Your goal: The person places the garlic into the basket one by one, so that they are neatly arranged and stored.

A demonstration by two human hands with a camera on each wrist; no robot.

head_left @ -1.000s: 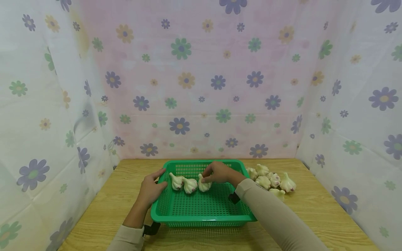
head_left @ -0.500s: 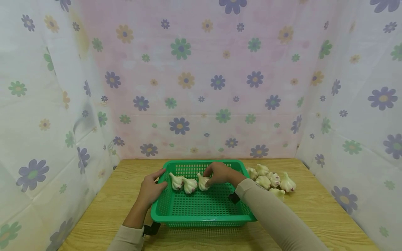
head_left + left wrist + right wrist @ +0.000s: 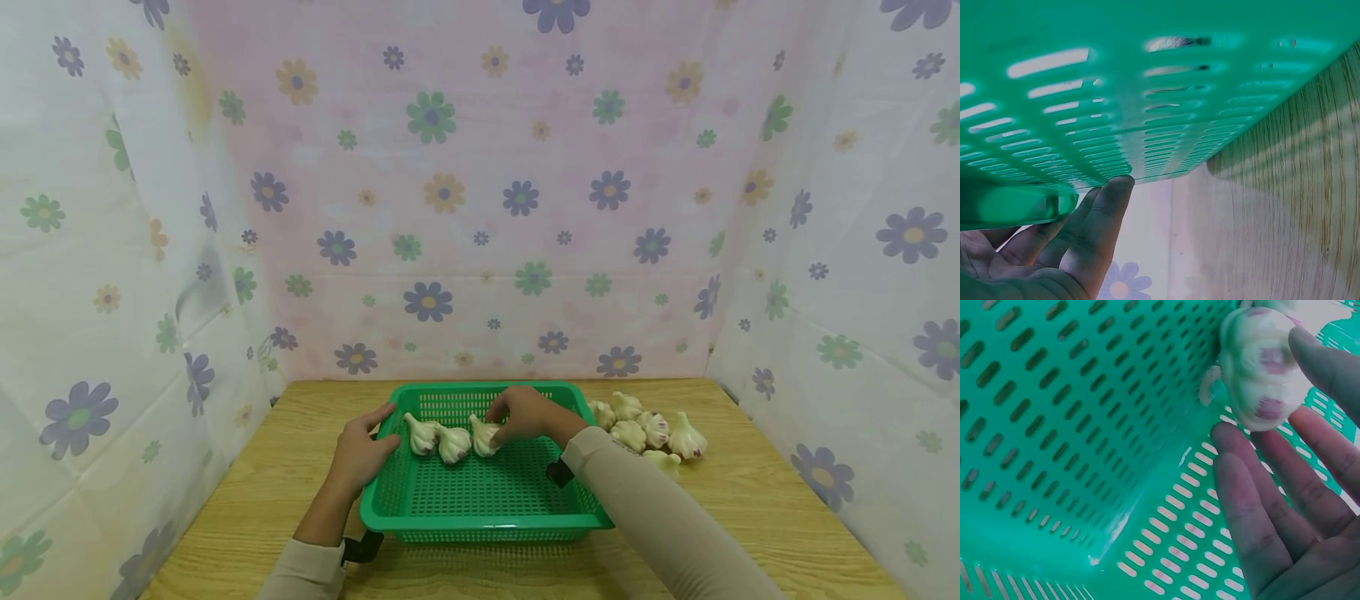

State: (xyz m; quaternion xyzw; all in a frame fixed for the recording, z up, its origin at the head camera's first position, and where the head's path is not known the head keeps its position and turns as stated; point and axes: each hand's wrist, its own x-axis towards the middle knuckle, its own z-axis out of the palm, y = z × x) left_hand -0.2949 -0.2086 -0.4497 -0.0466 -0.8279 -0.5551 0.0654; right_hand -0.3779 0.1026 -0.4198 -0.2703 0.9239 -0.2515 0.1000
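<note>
A green plastic basket with slotted walls stands on the table. My left hand holds its left rim, thumb over the edge; in the left wrist view the fingers reach against the outer wall. Inside, toward the back, my right hand pinches a garlic bulb from its right side. The right wrist view shows that bulb's purple-marked root end, with the thumb and fingertips against it. Left of it lie two more garlic bulbs, one in the middle and one near the left wall.
Several garlic bulbs are heaped on the wooden table right of the basket, partly behind the right sleeve. Flower-patterned cloth encloses the table at the back and both sides.
The garlic bulb at my right hand has shifted slightly left and tilted that way. My right thumb has dropped lower along its near side. My left hand and the basket have stayed put.
</note>
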